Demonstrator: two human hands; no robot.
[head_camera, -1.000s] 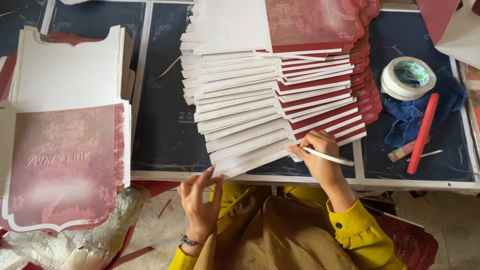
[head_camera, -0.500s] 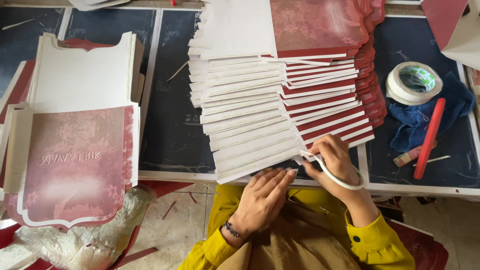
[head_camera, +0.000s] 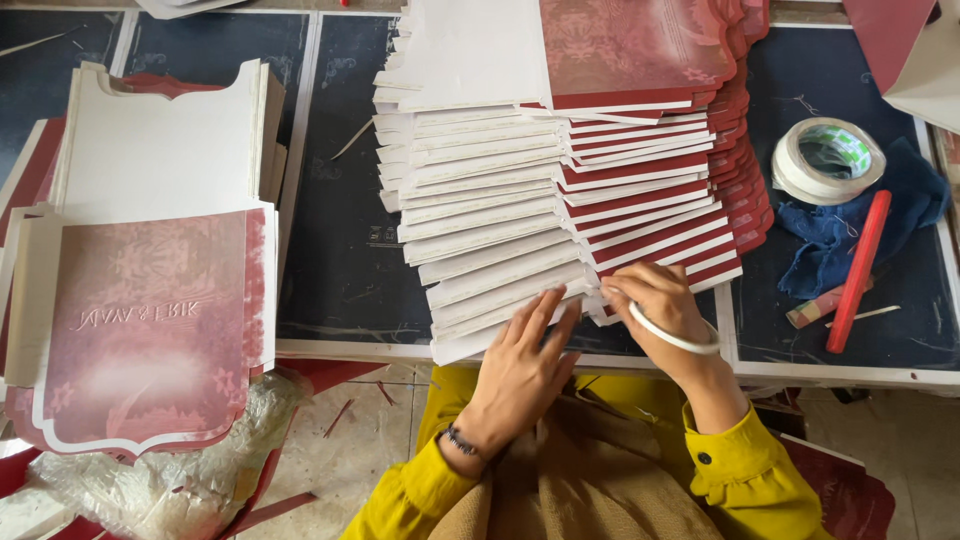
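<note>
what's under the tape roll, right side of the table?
The tape roll sits partly on a blue cloth and partly on the dark table. A red stick lies across the cloth beside it. What is under the cloth is hidden.

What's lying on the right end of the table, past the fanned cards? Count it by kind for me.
Tape roll: 1
Blue cloth: 1
Red stick: 1
Small striped stick: 1
Total: 4

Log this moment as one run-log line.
left hand: flat on fanned card stack | right hand: pinching white strip at stack edge | tape roll: untouched on table
</note>
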